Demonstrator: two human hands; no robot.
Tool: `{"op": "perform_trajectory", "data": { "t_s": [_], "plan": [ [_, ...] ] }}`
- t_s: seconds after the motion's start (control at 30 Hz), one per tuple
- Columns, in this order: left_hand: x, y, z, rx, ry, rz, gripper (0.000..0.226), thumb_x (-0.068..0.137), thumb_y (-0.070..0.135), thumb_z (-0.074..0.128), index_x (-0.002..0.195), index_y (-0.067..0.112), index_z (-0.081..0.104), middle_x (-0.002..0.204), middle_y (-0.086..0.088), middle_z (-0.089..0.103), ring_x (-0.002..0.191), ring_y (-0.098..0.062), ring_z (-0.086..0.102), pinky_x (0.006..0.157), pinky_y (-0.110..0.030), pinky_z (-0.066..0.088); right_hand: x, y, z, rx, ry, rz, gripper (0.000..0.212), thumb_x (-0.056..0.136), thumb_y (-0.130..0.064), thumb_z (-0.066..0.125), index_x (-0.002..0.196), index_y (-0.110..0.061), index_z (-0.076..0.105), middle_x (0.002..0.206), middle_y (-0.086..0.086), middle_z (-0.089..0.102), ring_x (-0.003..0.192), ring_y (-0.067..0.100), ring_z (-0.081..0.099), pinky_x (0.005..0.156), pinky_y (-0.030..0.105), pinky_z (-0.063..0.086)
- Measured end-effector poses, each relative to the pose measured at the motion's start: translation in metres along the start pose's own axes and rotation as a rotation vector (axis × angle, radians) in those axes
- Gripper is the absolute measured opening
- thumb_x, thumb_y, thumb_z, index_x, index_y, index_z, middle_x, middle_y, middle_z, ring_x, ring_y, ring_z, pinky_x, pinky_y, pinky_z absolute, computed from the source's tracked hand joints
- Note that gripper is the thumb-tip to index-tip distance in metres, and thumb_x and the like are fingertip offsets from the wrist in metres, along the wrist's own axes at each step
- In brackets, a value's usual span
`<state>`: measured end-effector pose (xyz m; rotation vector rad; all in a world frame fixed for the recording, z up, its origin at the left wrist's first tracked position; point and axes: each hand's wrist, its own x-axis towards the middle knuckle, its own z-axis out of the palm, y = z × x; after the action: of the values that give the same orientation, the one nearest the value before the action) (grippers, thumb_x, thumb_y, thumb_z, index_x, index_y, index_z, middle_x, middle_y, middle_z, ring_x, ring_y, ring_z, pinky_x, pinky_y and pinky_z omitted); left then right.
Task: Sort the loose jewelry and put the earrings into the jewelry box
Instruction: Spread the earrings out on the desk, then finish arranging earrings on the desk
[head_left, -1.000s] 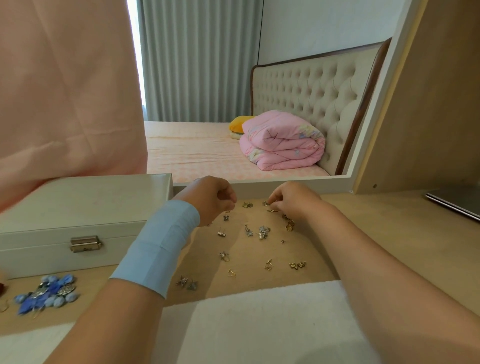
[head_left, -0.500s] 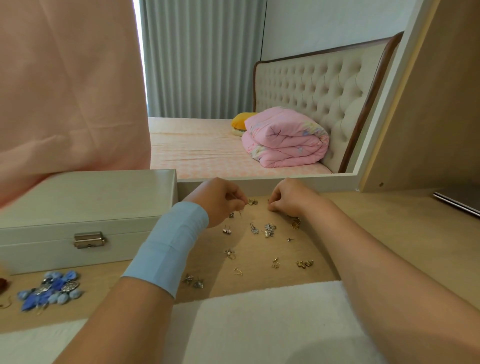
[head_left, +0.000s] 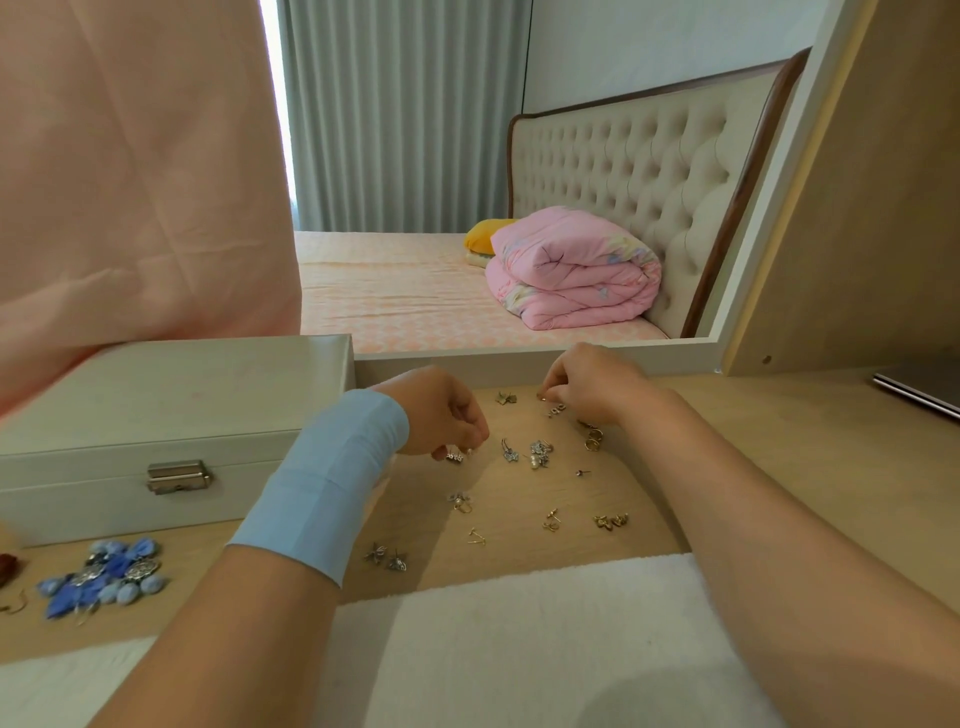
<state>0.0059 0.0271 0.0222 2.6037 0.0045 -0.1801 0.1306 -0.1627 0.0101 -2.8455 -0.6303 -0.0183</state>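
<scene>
While reaching across the pale wooden worktop (head_left: 779, 467) in the lower half of the frame, pinches a small silver earring (head_left: 456, 457) between the curled fingertips of the left hand (head_left: 441, 415), with a light blue band (head_left: 332, 478) round that wrist. Nips a tiny gold stud (head_left: 542, 398) with the bent fingers of the right hand (head_left: 592, 389), up near the white frame (head_left: 519, 358) at the worktop's back edge. Between and below both hands, loose earrings (head_left: 537, 454) strewn singly and in pairs, silver and gold. Left of centre, white jewelry box (head_left: 171, 415), lid down, metal latch (head_left: 179, 475) facing the camera. At lower left, blue beaded pieces (head_left: 104, 577) heaped just in front of the box. Along the bottom edge, white towel (head_left: 519, 649). Beyond the frame, bed (head_left: 395, 291) with folded pink quilt (head_left: 571, 270), yellow pillow (head_left: 485, 236), tufted headboard (head_left: 623, 171) and grey curtains (head_left: 395, 114). In the upper left, hanging pink cloth (head_left: 130, 156). At the right edge, dark flat device (head_left: 919, 389).
</scene>
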Motion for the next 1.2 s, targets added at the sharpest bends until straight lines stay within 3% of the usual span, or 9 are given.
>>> {"op": "perform_trajectory", "data": {
  "t_s": [0.23,0.37,0.53,0.63,0.8,1.0,1.1,1.2],
  "plan": [
    [-0.011,0.01,-0.005,0.27,-0.223,-0.137,0.008,0.083,0.03,0.076,0.089,0.035,0.074,0.078,0.018,0.07,0.064,-0.001,0.067,0.092,-0.027,0.051,0.0,0.002,-0.006,0.029,-0.06,-0.039,0.013,0.088,-0.023,0.076,0.098,-0.03,0.08,0.11,-0.013,0.074,0.105,0.011,0.064,0.095,0.036,0.054],
    [-0.01,0.013,-0.005,0.298,-0.232,-0.144,0.018,0.084,0.035,0.075,0.102,0.036,0.074,0.097,0.016,0.07,0.067,-0.001,0.067,0.092,-0.027,0.05,-0.001,-0.003,-0.004,-0.053,-0.074,-0.046,0.012,0.085,-0.027,0.079,0.096,-0.03,0.081,0.108,-0.013,0.075,0.1,0.012,0.066,0.092,0.033,0.055],
    [0.001,0.013,0.001,0.187,0.008,-0.038,0.01,0.088,0.029,0.071,0.097,0.034,0.072,0.09,0.015,0.066,0.078,-0.006,0.064,0.09,-0.029,0.053,-0.006,-0.008,-0.003,-0.129,-0.093,-0.051,0.01,0.091,-0.029,0.071,0.098,-0.03,0.079,0.109,-0.011,0.073,0.1,0.015,0.065,0.09,0.032,0.054],
    [0.012,0.015,0.015,0.138,0.161,0.022,0.013,0.09,0.029,0.068,0.099,0.038,0.071,0.099,0.018,0.064,0.093,-0.006,0.062,0.09,-0.029,0.053,-0.014,-0.01,-0.007,-0.123,-0.101,-0.08,0.009,0.091,-0.03,0.069,0.093,-0.031,0.077,0.103,-0.011,0.072,0.097,0.014,0.066,0.089,0.035,0.056],
    [0.024,0.009,0.038,0.288,0.21,0.071,0.027,0.092,0.036,0.063,0.117,0.047,0.065,0.113,0.021,0.063,0.106,-0.006,0.053,0.096,-0.029,0.045,-0.035,0.007,-0.024,-0.017,-0.268,-0.075,0.007,0.08,-0.028,0.08,0.074,-0.03,0.078,0.085,-0.015,0.075,0.087,0.007,0.068,0.084,0.033,0.058],
    [0.024,0.006,0.04,0.341,0.232,0.072,0.014,0.091,0.034,0.065,0.099,0.043,0.073,0.103,0.023,0.069,0.094,-0.005,0.057,0.1,-0.028,0.039,-0.049,0.015,-0.024,-0.015,-0.392,-0.063,0.007,0.076,-0.03,0.086,0.077,-0.034,0.08,0.092,-0.018,0.075,0.094,0.004,0.066,0.083,0.026,0.053],
    [0.023,0.004,0.039,0.318,0.291,0.051,0.01,0.09,0.035,0.066,0.095,0.041,0.073,0.097,0.022,0.068,0.096,-0.007,0.059,0.1,-0.029,0.044,-0.044,0.011,-0.02,0.107,-0.334,-0.095,0.008,0.083,-0.026,0.081,0.089,-0.031,0.081,0.088,-0.015,0.075,0.089,0.004,0.067,0.081,0.026,0.054],
    [0.023,0.002,0.036,0.332,0.372,0.013,0.01,0.09,0.037,0.065,0.094,0.042,0.073,0.095,0.022,0.068,0.091,-0.007,0.057,0.087,-0.026,0.046,-0.037,0.003,-0.007,0.235,-0.239,-0.133,0.011,0.089,-0.021,0.075,0.096,-0.028,0.08,0.078,-0.016,0.07,0.075,0.0,0.065,0.068,0.022,0.051]
  ]
}}
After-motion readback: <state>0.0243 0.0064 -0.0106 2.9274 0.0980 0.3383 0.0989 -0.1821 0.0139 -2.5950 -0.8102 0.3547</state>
